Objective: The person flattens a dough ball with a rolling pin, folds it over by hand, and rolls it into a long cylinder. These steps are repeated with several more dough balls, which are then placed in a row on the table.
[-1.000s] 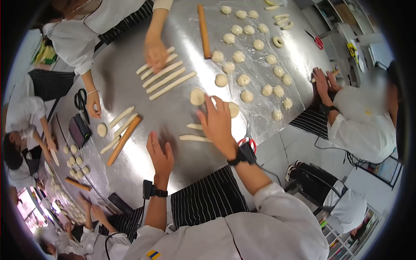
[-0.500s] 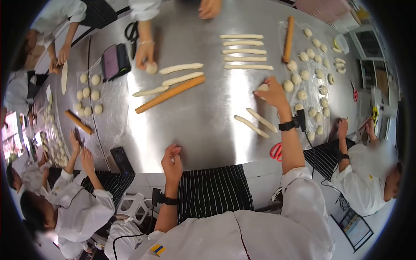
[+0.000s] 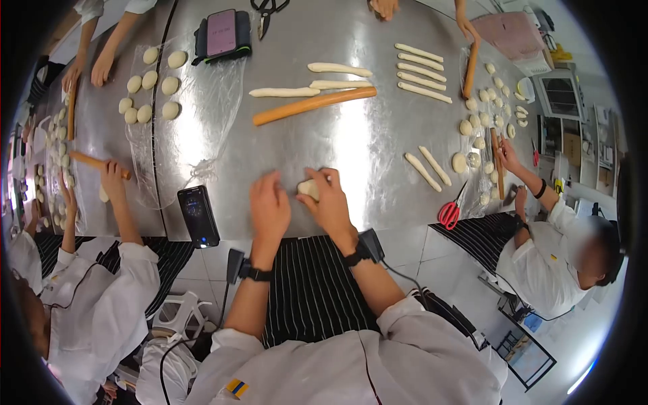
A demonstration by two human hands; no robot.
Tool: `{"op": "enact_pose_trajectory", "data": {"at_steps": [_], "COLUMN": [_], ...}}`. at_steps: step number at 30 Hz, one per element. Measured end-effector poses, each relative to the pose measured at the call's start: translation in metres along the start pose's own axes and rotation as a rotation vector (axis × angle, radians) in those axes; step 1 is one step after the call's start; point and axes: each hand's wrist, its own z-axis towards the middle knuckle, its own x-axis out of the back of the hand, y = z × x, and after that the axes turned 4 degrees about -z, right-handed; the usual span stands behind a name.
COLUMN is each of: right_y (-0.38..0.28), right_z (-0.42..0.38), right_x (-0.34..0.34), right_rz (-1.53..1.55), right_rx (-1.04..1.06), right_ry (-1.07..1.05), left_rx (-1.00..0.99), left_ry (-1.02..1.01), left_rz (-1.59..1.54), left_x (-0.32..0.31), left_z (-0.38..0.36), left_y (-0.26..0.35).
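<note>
My right hand [image 3: 331, 199] holds a small round piece of dough [image 3: 309, 190] between thumb and fingers, low over the steel table near its front edge. To its left, my left hand [image 3: 270, 202] is empty, held beside the dough with its fingers slightly curled and loosely apart; it does not touch the dough. Beyond both hands a wooden rolling pin [image 3: 314, 106] lies slantwise, with several long dough strips [image 3: 339, 69] behind it. Two more dough strips [image 3: 423, 171] lie to the right of my hands.
The steel table [image 3: 283, 145] also bears a black phone [image 3: 198, 216] at its front edge, red scissors [image 3: 450, 213], dough balls on plastic film [image 3: 196, 135] and several dough strips [image 3: 422, 67]. Co-workers' hands hold rolling pins at left and right. Black scissors [image 3: 264, 17] lie at the back.
My right hand has come back from the right with the dough piece, beside my left hand. The view has shifted left. A co-worker's hand has left the dough strips' left end.
</note>
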Motion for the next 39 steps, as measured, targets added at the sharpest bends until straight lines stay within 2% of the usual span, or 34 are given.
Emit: {"op": "enact_pose_trajectory", "data": {"at_steps": [2,5,6,8,12,14,15,17,19,20,22,24,25,26,27,28,30,32,33,35,36,38,39], "right_y": [-0.012,0.017,0.035,0.026,0.029,0.023,0.018,0.006,0.016,0.01,-0.003,0.001,0.009,0.023,0.038,0.051,0.065,0.061,0.062,0.055,0.057,0.065,0.066], "right_z": [-0.011,-0.029,-0.033,-0.044,-0.06,-0.077,-0.073,-0.065,-0.027,0.004,0.076,0.13,0.156,0.174,0.184,0.189,0.195,0.197,0.196,0.184,0.173,0.143,0.123], "right_x": [0.023,0.075,0.089,0.125,0.149,0.156,0.159,0.155,0.14,0.136,0.132,0.122,0.12,0.117,0.11,0.103,0.099,0.098,0.097,0.103,0.107,0.114,0.113], "right_rz": [-0.065,-0.209,-0.215,-0.123,-0.143,-0.041,-0.04,-0.075,-0.16,-0.162,-0.368,-0.507,-0.503,-0.614,-0.72,-0.734,-0.806,-0.904,-0.862,-0.789,-0.791,-0.68,-0.655], "right_rx": [-0.017,-0.027,-0.03,-0.223,-0.203,-0.244,-0.216,-0.229,0.08,0.153,0.32,0.395,0.409,0.472,0.529,0.604,0.685,0.697,0.683,0.685,0.69,0.6,0.559], "right_ry": [0.061,0.295,0.365,0.396,0.441,0.422,0.441,0.314,0.417,0.371,0.314,0.256,0.272,0.213,0.131,0.269,0.315,0.317,0.272,0.244,0.242,0.037,0.009], "left_rx": [-0.305,-0.419,-0.428,-0.487,-0.449,-0.37,-0.422,-0.527,-0.453,-0.414,-0.449,-0.475,-0.573,-0.566,-0.56,-0.545,-0.41,-0.301,-0.294,-0.475,-0.472,-0.535,-0.58], "left_ry": [-0.057,-0.043,-0.046,-0.2,-0.128,-0.137,-0.138,-0.093,-0.143,-0.136,-0.104,-0.137,-0.071,-0.068,0.014,0.088,0.448,0.58,0.583,0.475,0.48,0.192,0.136], "left_rz": [0.258,0.318,0.312,0.598,0.595,0.632,0.64,0.67,0.694,0.713,0.654,0.612,0.57,0.575,0.411,0.248,0.038,0.106,0.109,0.351,0.349,0.547,0.654], "left_x": [-0.023,-0.064,-0.076,-0.091,-0.098,-0.101,-0.105,-0.116,-0.113,-0.111,-0.11,-0.113,-0.114,-0.111,-0.104,-0.095,-0.066,-0.027,-0.012,0.008,0.016,0.028,0.028], "left_z": [0.014,0.023,0.034,0.027,0.036,0.032,0.039,0.048,0.041,0.045,0.037,0.04,0.041,0.047,0.046,0.04,0.037,0.038,0.045,0.07,0.08,0.095,0.1], "left_y": [0.005,0.043,0.046,0.043,0.034,0.035,0.037,0.012,0.035,0.048,0.039,0.031,0.025,0.026,0.029,0.031,0.047,0.054,0.053,0.053,0.057,0.062,0.062]}}
